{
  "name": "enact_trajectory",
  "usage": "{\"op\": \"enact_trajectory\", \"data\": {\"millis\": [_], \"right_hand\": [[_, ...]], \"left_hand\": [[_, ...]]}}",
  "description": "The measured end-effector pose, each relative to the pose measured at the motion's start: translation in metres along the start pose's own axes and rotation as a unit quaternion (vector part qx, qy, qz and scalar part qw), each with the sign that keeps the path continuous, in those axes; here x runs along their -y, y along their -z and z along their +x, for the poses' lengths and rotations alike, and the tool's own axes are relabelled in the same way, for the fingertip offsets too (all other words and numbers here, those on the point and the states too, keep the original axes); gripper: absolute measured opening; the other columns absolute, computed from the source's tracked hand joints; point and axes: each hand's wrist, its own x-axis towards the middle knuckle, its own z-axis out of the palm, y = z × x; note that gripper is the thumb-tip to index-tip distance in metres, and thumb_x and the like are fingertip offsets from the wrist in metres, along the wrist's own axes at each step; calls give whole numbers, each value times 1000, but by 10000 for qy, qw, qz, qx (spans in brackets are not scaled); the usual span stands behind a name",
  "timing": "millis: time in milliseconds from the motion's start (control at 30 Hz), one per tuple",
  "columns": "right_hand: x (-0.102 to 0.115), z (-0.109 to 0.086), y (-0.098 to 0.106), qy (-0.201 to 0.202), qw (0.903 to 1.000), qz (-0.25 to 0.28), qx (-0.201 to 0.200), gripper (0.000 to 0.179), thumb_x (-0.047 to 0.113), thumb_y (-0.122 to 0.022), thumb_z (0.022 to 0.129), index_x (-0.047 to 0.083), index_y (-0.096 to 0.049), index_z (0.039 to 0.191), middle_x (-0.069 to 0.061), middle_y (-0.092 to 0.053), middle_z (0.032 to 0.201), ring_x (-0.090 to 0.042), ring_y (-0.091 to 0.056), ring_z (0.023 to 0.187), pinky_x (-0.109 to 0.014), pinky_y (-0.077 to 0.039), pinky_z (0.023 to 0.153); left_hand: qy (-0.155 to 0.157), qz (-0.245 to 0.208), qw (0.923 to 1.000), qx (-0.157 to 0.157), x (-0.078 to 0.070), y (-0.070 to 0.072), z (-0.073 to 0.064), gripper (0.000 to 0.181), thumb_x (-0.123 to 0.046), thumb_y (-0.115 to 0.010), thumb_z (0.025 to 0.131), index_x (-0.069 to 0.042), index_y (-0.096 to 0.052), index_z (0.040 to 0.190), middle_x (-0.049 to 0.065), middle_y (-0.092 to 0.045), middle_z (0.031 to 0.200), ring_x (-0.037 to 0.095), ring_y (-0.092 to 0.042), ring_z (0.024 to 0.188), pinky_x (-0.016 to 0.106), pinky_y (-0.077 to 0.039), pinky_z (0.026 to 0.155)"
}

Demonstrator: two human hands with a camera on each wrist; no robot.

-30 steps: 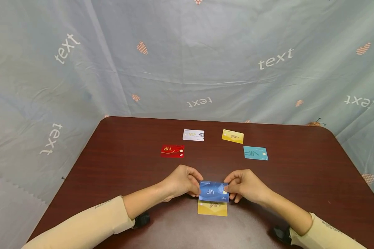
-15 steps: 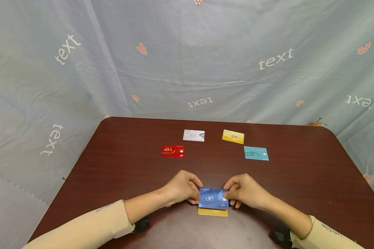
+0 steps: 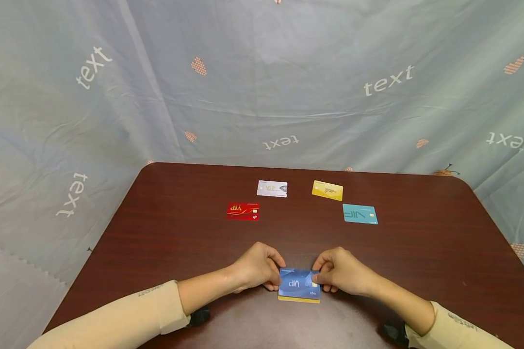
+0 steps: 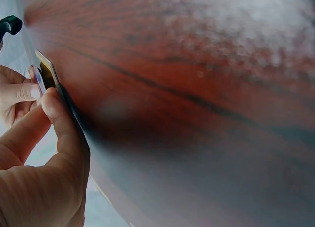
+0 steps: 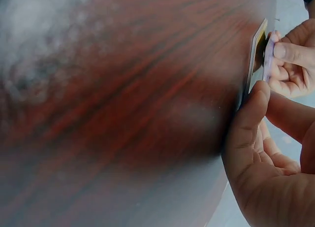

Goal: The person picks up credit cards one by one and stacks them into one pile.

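Note:
Between both hands is a blue VIP card [image 3: 298,283], held by its two short sides. My left hand [image 3: 258,267] pinches the left side with thumb and fingers, and my right hand [image 3: 344,271] pinches the right side. Under it lies a yellow card [image 3: 299,300], of which only the near strip shows in the head view. Both wrist views show a narrow gap between the blue card and the yellow card [image 4: 47,64] below; the yellow card [image 5: 258,45] seems to be more than one layer thick.
Farther back on the dark red-brown table [image 3: 179,242] lie a red card [image 3: 242,211], a white card [image 3: 272,188], another yellow card [image 3: 327,190] and a teal card [image 3: 360,214]. A grey-blue curtain [image 3: 262,87] hangs behind the table.
Both hands have brought the blue card toward the near edge, so it covers most of the near yellow card, which showed more before. The cards farther back have stayed in place.

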Motion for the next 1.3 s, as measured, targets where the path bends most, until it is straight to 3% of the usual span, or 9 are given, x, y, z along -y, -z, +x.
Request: {"op": "enact_trajectory", "data": {"millis": [333, 600, 933, 1300], "right_hand": [[0, 0, -1, 48, 9993, -352, 74, 10, 5, -78, 93, 4, -70, 89, -4, -66, 68, -15, -62, 57, -23, -53, 49], [0, 1, -2, 62, 9990, -432, 88, 9, 5, -78, 94, 5, -70, 89, -4, -64, 66, -15, -61, 56, -25, -54, 48], [0, 2, -3, 90, 9984, -551, 60, 11, 6, -80, 92, 6, -70, 86, -2, -64, 64, -15, -61, 54, -27, -55, 47], [-1, 3, -3, 124, 9978, -657, 25, 11, 5, -80, 91, 7, -71, 85, -2, -64, 63, -14, -61, 51, -26, -54, 46]], "left_hand": [[-42, 94, 9999, 44, 1, -2, -1, 30, 24, -71, 76, 11, -68, 102, 10, -66, 69, 15, -63, 52, 29, -61, 55], [-82, -3, 10000, 38, 2, -3, -1, 27, 25, -65, 72, 10, -67, 94, 10, -64, 66, 14, -62, 49, 28, -60, 52], [-259, 394, 9989, -77, 1, -6, -3, 23, 21, -67, 73, 9, -68, 92, 8, -66, 63, 13, -61, 48, 25, -57, 48], [-466, 1102, 9924, -297, 3, -9, -1, 21, 20, -74, 73, 7, -70, 88, 5, -64, 57, 11, -58, 43, 22, -53, 44]]}}
